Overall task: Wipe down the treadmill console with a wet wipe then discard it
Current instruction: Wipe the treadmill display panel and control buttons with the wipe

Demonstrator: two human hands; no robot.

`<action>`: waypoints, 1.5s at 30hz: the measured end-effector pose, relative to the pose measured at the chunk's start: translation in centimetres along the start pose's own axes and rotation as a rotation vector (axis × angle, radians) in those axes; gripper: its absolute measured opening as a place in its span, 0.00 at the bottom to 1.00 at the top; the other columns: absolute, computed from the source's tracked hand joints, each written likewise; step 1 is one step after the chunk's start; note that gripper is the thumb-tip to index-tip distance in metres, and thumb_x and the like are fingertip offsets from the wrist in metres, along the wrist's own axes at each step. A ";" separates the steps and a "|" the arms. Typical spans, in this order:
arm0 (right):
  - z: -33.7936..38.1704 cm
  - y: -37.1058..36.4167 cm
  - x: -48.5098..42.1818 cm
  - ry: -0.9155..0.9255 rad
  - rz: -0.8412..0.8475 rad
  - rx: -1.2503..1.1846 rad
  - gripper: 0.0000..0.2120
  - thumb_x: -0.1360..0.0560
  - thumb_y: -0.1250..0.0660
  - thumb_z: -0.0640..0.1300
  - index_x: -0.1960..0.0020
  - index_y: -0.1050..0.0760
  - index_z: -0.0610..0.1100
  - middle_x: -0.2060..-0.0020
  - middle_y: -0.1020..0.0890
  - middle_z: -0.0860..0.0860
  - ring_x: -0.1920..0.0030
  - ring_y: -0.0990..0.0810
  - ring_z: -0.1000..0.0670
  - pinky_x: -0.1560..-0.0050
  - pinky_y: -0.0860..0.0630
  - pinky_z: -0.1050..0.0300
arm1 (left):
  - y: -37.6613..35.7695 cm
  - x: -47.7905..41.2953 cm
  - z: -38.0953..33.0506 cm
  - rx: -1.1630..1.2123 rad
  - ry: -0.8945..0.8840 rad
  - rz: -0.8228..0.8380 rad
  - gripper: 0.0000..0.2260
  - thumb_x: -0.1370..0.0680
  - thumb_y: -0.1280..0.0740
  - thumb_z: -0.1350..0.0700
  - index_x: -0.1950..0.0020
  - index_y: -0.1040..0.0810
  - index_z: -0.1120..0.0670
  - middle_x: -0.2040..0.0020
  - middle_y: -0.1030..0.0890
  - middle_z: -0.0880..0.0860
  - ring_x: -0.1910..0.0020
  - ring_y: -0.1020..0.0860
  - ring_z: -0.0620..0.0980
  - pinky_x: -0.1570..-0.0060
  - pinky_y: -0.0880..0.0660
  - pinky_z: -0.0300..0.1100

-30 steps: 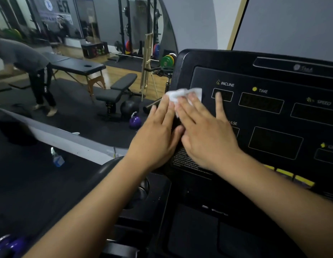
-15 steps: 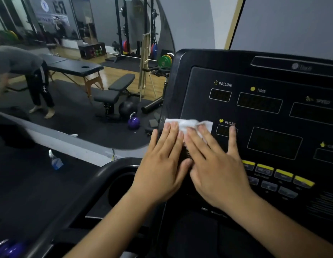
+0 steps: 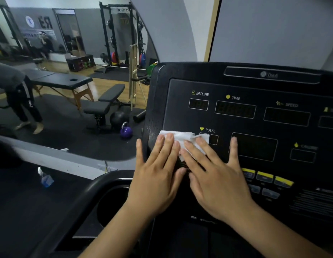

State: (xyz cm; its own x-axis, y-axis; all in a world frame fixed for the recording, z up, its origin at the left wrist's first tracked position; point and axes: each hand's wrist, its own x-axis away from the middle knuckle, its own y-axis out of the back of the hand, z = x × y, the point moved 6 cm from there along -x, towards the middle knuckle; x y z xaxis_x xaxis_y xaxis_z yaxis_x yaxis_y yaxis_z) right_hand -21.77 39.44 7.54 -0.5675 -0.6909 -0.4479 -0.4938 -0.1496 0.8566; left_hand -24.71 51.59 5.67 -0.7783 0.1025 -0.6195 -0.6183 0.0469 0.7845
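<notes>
The black treadmill console [image 3: 254, 86] fills the right half of the view, with INCLINE, TIME, SPEED and PULSE displays and yellow buttons [image 3: 264, 176]. A crumpled white wet wipe [image 3: 182, 137] lies against its lower left part, beside the PULSE label. My left hand [image 3: 158, 175] and my right hand [image 3: 215, 175] lie side by side with straight fingers, both pressing the wipe flat on the panel. Most of the wipe is hidden under my fingers. Wet streaks show on the console's left edge.
An empty cup holder [image 3: 113, 203] sits left of the console below my left wrist. On the gym floor to the left are a spray bottle [image 3: 45, 178], a purple kettlebell [image 3: 126, 131], a weight bench [image 3: 106, 101] and a massage table [image 3: 63, 81]. A person [image 3: 18, 97] bends over at far left.
Both hands slid the wipe down the console's left side, from the INCLINE display to the PULSE area, and have shifted slightly right in the last half second.
</notes>
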 end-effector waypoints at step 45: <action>-8.4 2.2 3.3 -0.346 -0.049 0.012 0.31 0.23 0.49 0.49 0.21 0.44 0.44 0.22 0.43 0.51 0.21 0.49 0.51 0.28 0.58 0.26 | 0.6 -7.9 -8.2 0.053 -0.169 0.019 0.28 0.17 0.51 0.41 0.23 0.37 0.56 0.22 0.38 0.55 0.22 0.44 0.56 0.27 0.56 0.68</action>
State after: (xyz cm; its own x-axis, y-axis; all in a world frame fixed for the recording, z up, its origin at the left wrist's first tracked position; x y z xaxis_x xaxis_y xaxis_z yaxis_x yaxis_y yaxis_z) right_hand -19.18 30.91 10.10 -0.7319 -0.4018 -0.5503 -0.5323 -0.1672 0.8299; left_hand -19.82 42.63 10.84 -0.7573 0.2689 -0.5951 -0.5938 0.0956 0.7989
